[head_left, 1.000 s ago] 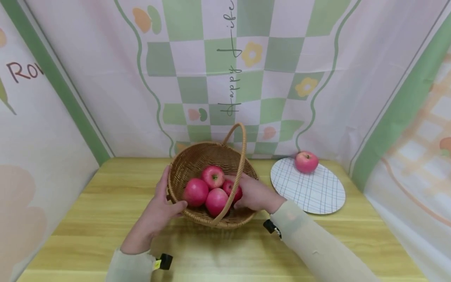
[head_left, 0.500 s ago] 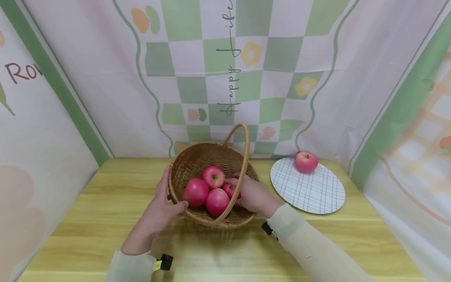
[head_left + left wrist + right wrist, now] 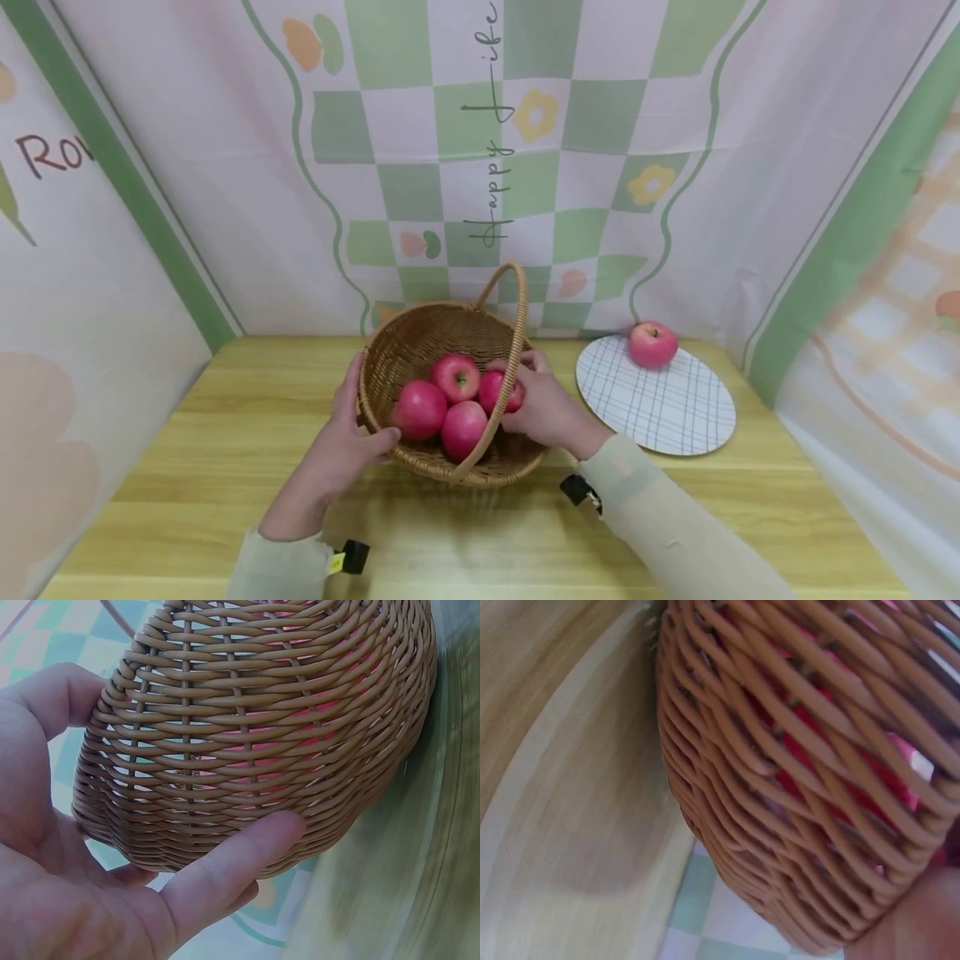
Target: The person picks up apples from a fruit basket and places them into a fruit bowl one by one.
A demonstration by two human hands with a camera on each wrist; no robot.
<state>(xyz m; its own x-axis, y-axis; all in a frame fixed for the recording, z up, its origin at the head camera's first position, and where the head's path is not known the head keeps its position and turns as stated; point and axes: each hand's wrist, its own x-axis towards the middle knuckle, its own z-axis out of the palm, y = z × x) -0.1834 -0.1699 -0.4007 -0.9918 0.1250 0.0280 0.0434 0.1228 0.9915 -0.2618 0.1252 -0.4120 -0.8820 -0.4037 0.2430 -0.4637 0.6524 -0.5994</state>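
A wicker basket [image 3: 408, 337] with an arched handle stands on the table. Its rim is gripped at the left by my left hand [image 3: 348, 433], thumb over the edge. In the left wrist view, fingers [image 3: 240, 855] of that hand lie along the basket's woven side [image 3: 247, 750]. Inside are several red apples [image 3: 420, 409]. My right hand [image 3: 551, 407] reaches in over the right rim and holds the rightmost apple [image 3: 492, 388], partly hidden behind the handle. In the right wrist view the basket's wall [image 3: 780, 765] hides most of this hand.
Right of the basket lies a round white plate or mat [image 3: 667, 408] with a blue grid pattern. A single apple [image 3: 652, 345] sits near its back edge. A printed fabric backdrop [image 3: 480, 167] rises behind the wooden table [image 3: 247, 417].
My right hand, with the rightmost apple, has lifted slightly toward the basket's right rim, and the apple shows more. My left hand stays on the rim. The plate's apple has not moved.
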